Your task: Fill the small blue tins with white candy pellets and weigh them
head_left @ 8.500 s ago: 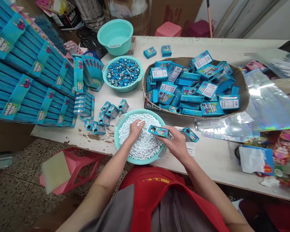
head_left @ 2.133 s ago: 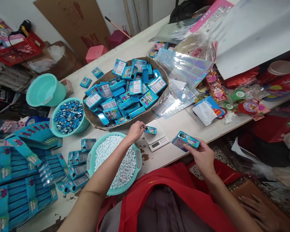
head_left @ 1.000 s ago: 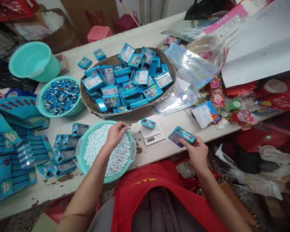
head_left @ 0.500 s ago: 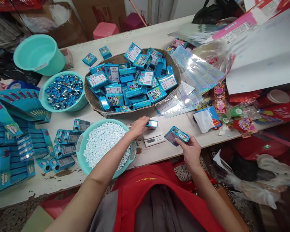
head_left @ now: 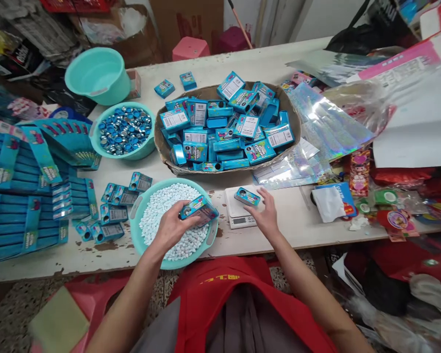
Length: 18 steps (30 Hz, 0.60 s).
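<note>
In my left hand (head_left: pixel 172 226) is a small blue candy tin (head_left: pixel 205 211) with a round hole at one end of its top, gripped above the teal basin (head_left: pixel 135 230) of white candies (head_left: pixel 158 215). A second blue tin (head_left: pixel 247 196) lies on the white digital scale (head_left: pixel 238 222), its round hole toward the left. My right hand (head_left: pixel 266 213) is beside that tin with thumb and fingers spread, close to its right end; whether the fingertips touch it I cannot tell.
Behind the scale stands a cardboard tray (head_left: pixel 169 166) heaped with blue tins. To the left are a teal basin (head_left: pixel 93 135) of metallic blue caps, several loose tins (head_left: pixel 113 214) and stacked blue display boxes (head_left: pixel 11 215). Holographic plastic sheets (head_left: pixel 327 122) lie on the right.
My left hand has taken a tin from the scale to above the candies. My right hand has moved left, set its tin on the scale and opened. The view has shifted.
</note>
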Tool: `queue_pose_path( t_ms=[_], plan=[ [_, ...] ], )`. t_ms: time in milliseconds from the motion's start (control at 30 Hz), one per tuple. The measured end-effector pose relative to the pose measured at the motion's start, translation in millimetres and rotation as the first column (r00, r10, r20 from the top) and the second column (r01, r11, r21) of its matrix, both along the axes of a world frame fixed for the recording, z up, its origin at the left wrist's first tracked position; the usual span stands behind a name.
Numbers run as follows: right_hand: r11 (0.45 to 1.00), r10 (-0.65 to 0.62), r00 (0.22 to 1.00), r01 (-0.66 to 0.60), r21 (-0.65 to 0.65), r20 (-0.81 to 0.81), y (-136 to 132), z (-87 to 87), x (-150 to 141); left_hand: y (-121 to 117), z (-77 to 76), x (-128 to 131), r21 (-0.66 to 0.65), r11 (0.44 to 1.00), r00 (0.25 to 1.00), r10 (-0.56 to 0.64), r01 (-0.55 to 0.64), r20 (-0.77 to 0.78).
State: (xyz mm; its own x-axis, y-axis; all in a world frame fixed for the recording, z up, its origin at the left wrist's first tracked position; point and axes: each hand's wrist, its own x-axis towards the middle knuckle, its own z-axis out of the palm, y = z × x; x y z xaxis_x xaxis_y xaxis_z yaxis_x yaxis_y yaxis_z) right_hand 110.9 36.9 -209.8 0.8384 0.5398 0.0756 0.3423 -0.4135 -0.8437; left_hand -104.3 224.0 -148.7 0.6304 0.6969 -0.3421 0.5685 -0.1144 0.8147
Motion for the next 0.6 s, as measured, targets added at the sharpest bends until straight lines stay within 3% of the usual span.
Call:
queue_pose_path(
  t_ms=[100,200,267,300,367,433,533,600],
  plan=[
    [0.983,0.185,0.976,-0.185,-0.017,0.112,0,27.3,-26,-19,-6.0,-3,-0.091,0.996,0.993,0.018,-0.008,0.116],
    [0.893,0.443,0.892,-0.448,-0.048,-0.087,11,48.9,-54,-32,-8.9,2,-0.162,0.985,0.966,-0.021,0.065,0.259],
    [0.875,0.465,0.864,-0.482,-0.047,-0.193,21,59.5,-66,-34,-8.7,5,-0.302,0.952,0.929,0.063,0.054,0.364],
    [0.881,0.455,0.869,-0.471,-0.044,-0.194,25,64.5,-69,-33,-8.1,6,-0.401,0.916,0.894,0.161,0.022,0.419],
    [0.896,0.435,0.894,-0.441,-0.047,-0.103,32,73.6,-73,-29,-6.2,9,-0.615,0.788,0.773,0.411,-0.034,0.484],
    [0.894,0.443,0.896,-0.442,-0.076,0.003,37,79.8,-73,-24,-5.0,14,-0.786,0.616,0.652,0.614,-0.044,0.445],
    [0.887,0.447,0.894,-0.438,-0.147,0.037,40,80.7,-73,-21,-7.6,26,-0.932,0.360,0.588,0.765,-0.053,0.262],
    [0.882,0.449,0.893,-0.436,-0.177,0.036,40,78.2,-74,-21,-12.2,32,-0.972,0.219,0.562,0.816,-0.085,0.134]
  ],
)
